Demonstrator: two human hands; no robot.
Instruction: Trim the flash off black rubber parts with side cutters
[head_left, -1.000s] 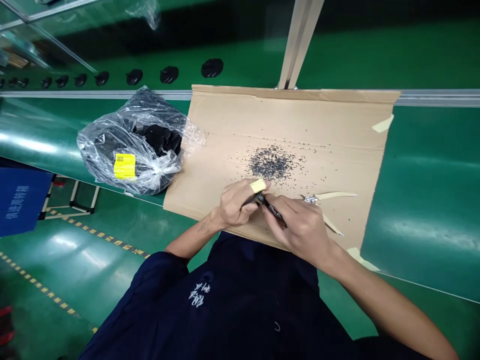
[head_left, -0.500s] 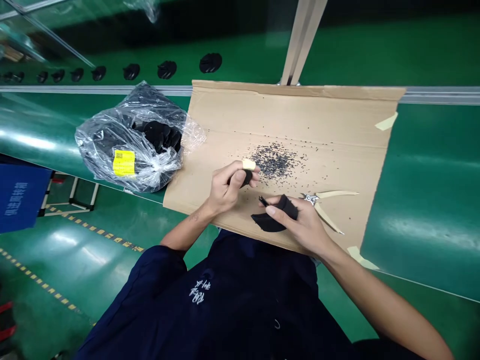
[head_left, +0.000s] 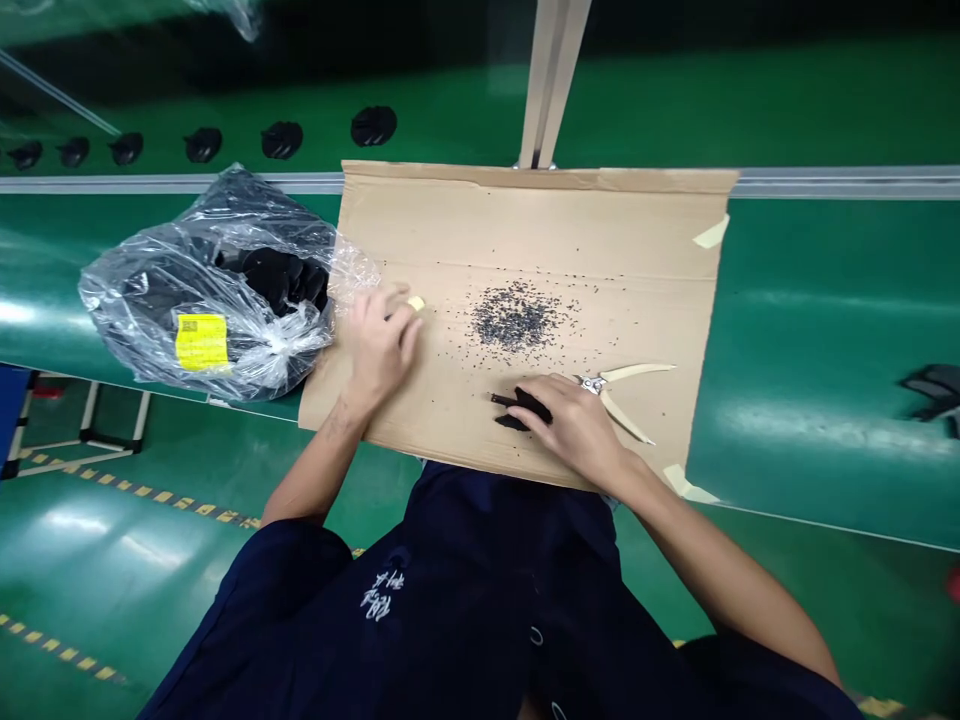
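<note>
More space now parts left hand and right hand: the left, grip unclear, is by the bag, so the right alone clamps the black part over the cardboard.

a hand could pass over the cardboard's far right; the bulging plastic bag blocks the left, spread-handled cutters the near right.

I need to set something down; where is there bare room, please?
The green bench between the tan cardboard sheet and far-right black object is bare; the sheet's far strip nearly so. Crowded: by tiny black scraps, cream-handled cutters and right hand; at left, clear plastic bag and left hand.
</note>
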